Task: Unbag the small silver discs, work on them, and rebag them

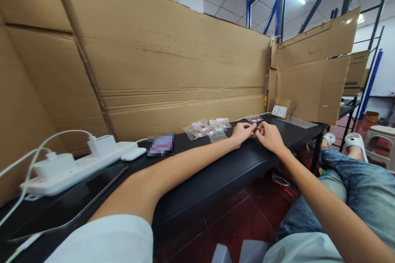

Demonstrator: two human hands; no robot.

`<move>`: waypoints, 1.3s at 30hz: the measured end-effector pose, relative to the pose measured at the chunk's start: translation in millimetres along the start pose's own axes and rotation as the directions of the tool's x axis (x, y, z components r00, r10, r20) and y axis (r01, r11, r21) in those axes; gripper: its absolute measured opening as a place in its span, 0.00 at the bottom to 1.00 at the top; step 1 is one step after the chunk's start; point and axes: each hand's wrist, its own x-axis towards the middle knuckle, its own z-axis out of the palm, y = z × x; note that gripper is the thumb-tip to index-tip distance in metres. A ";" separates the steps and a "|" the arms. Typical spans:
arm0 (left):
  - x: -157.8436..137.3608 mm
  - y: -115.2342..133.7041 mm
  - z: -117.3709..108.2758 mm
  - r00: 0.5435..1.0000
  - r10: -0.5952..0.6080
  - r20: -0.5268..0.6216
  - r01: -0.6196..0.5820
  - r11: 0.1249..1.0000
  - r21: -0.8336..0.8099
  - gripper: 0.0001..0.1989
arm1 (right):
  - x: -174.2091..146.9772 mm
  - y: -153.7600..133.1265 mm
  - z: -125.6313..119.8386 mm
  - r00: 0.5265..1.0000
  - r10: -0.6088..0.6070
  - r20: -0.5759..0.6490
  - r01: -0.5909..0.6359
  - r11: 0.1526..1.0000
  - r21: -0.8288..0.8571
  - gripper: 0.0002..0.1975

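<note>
Over the black table (191, 172), my left hand (242, 133) and my right hand (269, 136) meet with fingertips pinched together. Between them shows a bit of a small dark red piece (256, 130), mostly covered by the fingers, so its kind is not clear. To the left of my left hand lies a group of clear plastic bags (202, 128) with small red and white items inside. Just behind my hands rests another clear bag (253, 118) with red in it.
Cardboard walls (185, 57) stand behind and at the right. A small cardboard box (283, 108) sits in the far corner. On the left are a white power strip (80, 172) with cables, a tablet (70, 201), a white case (133, 153) and a phone (161, 144).
</note>
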 end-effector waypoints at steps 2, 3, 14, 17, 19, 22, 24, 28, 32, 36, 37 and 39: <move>7.4 10.7 -16.3 0.979 0.205 0.006 -0.192 0.908 0.373 0.11 | 0.4 3.0 0.4 1.000 0.011 -0.018 -0.011 1.000 0.023 0.04; 12.3 17.7 -27.7 0.954 0.298 0.040 -0.272 0.796 0.541 0.10 | 0.7 4.3 0.6 1.000 0.016 -0.025 -0.015 1.000 0.027 0.05; 49.5 38.2 -129.9 0.908 -0.417 0.042 -0.068 -0.047 0.997 0.18 | 5.4 9.3 5.3 0.999 0.043 0.027 -0.043 0.999 0.022 0.07; 50.6 32.9 -130.5 0.904 -0.422 0.071 -0.095 -0.038 0.995 0.18 | 5.2 10.0 5.6 0.999 0.042 0.030 -0.042 0.999 0.025 0.07; 51.4 35.0 -129.4 0.900 -0.424 0.100 -0.113 -0.006 0.994 0.18 | 4.8 10.3 5.7 0.999 0.043 0.032 -0.044 0.999 0.026 0.07; 47.6 44.7 -126.7 0.913 -0.399 0.087 -0.096 -0.002 0.995 0.20 | 4.4 10.1 5.6 0.999 0.044 0.031 -0.045 0.998 0.032 0.06; 38.0 49.9 -124.7 0.925 -0.377 0.047 -0.066 -0.038 0.997 0.22 | 4.4 9.6 5.4 0.999 0.042 0.030 -0.043 0.998 0.036 0.06; 5.3 43.5 -124.7 0.979 -0.202 -0.011 -0.003 -0.070 0.998 0.18 | 5.0 8.0 5.0 0.998 0.040 0.038 -0.041 0.998 0.037 0.06; -17.3 24.6 -132.4 0.995 -0.058 -0.087 0.088 0.022 0.996 0.17 | 5.2 6.5 4.8 0.998 0.043 0.046 -0.044 0.999 0.021 0.06; -18.2 12.7 -136.8 0.995 -0.050 -0.087 0.093 0.132 0.987 0.19 | 4.8 6.2 4.9 0.998 0.036 0.048 -0.037 0.999 0.020 0.07; -16.9 10.7 -136.0 0.996 -0.052 -0.067 0.075 0.162 0.984 0.17 | 4.7 6.1 4.9 0.998 0.031 0.045 -0.032 0.999 0.029 0.07; -14.1 7.0 -131.6 0.998 -0.049 -0.032 0.044 0.257 0.965 0.11 | 4.9 5.5 4.5 0.999 0.022 0.036 -0.024 0.998 0.059 0.07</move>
